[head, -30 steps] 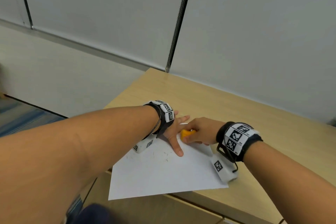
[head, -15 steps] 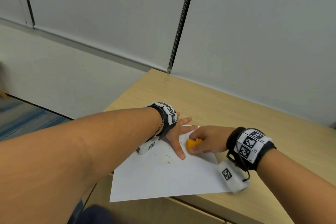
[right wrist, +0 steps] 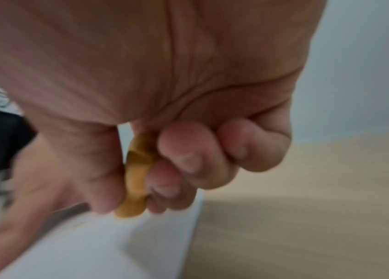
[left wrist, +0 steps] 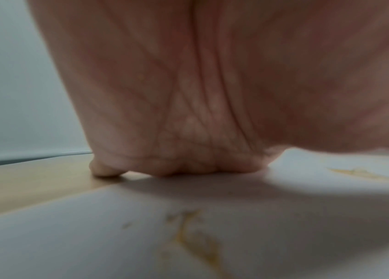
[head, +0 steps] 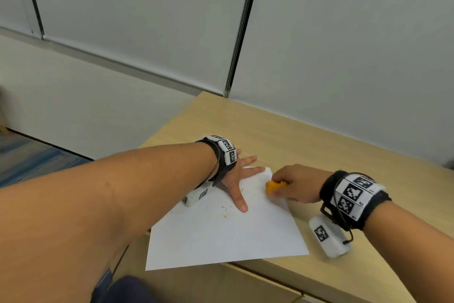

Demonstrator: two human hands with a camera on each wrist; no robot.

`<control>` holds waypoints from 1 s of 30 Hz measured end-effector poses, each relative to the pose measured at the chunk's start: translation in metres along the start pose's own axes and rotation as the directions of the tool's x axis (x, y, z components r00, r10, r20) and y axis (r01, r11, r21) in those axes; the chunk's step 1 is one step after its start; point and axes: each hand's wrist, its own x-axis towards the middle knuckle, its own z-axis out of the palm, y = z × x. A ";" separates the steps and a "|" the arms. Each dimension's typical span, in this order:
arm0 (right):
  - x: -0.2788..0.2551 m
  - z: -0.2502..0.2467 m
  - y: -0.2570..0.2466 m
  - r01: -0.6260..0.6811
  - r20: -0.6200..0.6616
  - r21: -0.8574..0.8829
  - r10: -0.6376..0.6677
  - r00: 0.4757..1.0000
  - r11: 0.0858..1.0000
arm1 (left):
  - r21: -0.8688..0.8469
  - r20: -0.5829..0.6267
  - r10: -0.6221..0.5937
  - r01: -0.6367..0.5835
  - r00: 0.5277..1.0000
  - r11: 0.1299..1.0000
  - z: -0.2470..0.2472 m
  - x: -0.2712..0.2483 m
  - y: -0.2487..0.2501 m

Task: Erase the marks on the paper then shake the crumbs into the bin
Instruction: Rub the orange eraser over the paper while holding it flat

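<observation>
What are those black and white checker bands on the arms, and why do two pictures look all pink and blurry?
No machine here: these are a person's two arms. The patterned wristbands carry small cameras. The big picture comes from a camera on the person's head, looking down at a wooden desk. The two pink pictures come from the wrist cameras, so close that you mostly see palm.

On the desk lies a white paper with little eraser crumbs on it. The left hand lies flat with fingers spread, holding the paper down. The right hand pinches an orange eraser at the paper's far right edge. No bin shows in any picture.
</observation>
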 end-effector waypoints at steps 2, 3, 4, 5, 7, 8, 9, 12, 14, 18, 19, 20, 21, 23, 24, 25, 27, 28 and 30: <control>-0.001 -0.004 0.020 -0.060 -0.109 0.110 0.072 0.991 0.992 | -0.003 0.000 0.005 -0.005 1.000 1.000 0.000 0.000 0.000; -0.002 -0.005 0.028 -0.071 -0.105 0.182 0.091 0.990 0.981 | -0.002 0.000 0.004 -0.004 1.000 1.000 0.000 0.000 -0.001; -0.003 -0.005 0.033 -0.078 -0.072 0.234 0.098 0.993 0.969 | -0.001 0.002 0.002 -0.002 1.000 1.000 0.000 0.000 -0.001; -0.003 -0.002 0.036 -0.087 -0.025 0.270 0.098 0.995 0.959 | 0.001 0.007 0.000 -0.001 1.000 1.000 0.000 0.000 -0.001; -0.002 0.006 0.038 -0.114 0.098 0.366 0.084 0.992 0.924 | 0.000 0.026 -0.001 0.001 1.000 1.000 -0.001 0.001 -0.001; -0.002 0.011 0.037 -0.128 0.161 0.425 0.064 0.985 0.896 | -0.003 0.034 -0.002 0.003 0.999 1.000 -0.001 0.002 -0.001; -0.003 0.014 0.035 -0.140 0.206 0.464 0.047 0.977 0.875 | -0.003 0.041 -0.005 0.005 0.999 1.000 -0.002 0.002 -0.001; -0.003 0.012 0.029 -0.183 0.262 0.460 0.064 0.963 0.869 | -0.003 0.049 -0.006 0.006 0.999 1.000 -0.002 0.001 -0.002; -0.002 0.009 0.022 -0.207 0.256 0.408 0.106 0.961 0.889 | -0.003 0.050 -0.004 0.004 0.999 1.000 -0.002 0.002 -0.002; -0.003 0.008 0.005 -0.238 0.234 0.337 0.164 0.958 0.911 | -0.004 0.048 -0.007 0.007 0.999 1.000 -0.002 0.000 0.000; -0.006 0.008 0.002 -0.248 0.227 0.318 0.181 0.957 0.915 | -0.006 0.050 -0.006 0.006 0.999 1.000 -0.003 -0.002 0.001; -0.008 0.009 0.000 -0.256 0.216 0.289 0.198 0.956 0.922 | -0.006 0.053 -0.005 0.006 0.999 1.000 -0.004 -0.004 0.002; -0.011 0.009 -0.003 -0.262 0.201 0.261 0.213 0.956 0.929 | -0.007 0.057 -0.008 0.009 0.998 1.000 -0.005 -0.006 0.003; -0.015 0.012 -0.006 -0.267 0.171 0.232 0.231 0.958 0.935 | -0.016 0.059 -0.018 0.019 0.998 1.000 -0.004 -0.013 0.005; -0.015 0.012 -0.006 -0.266 0.161 0.224 0.234 0.959 0.937 | -0.024 0.055 -0.019 0.020 0.998 1.000 -0.003 -0.018 0.006; -0.016 0.013 -0.007 -0.265 0.155 0.216 0.235 0.960 0.940 | -0.032 0.049 -0.013 0.014 0.999 0.999 -0.001 -0.024 0.006; -0.017 0.012 -0.008 -0.265 0.157 0.203 0.235 0.959 0.943 | -0.053 0.049 0.000 0.003 0.999 0.999 0.002 -0.039 0.008; -0.016 0.011 -0.008 -0.267 0.161 0.199 0.238 0.958 0.943 | -0.067 0.053 0.000 0.003 0.999 0.998 0.003 -0.047 0.009; -0.015 0.010 -0.009 -0.275 0.170 0.193 0.244 0.955 0.942 | -0.073 0.067 0.006 -0.001 0.998 0.997 0.005 -0.061 0.015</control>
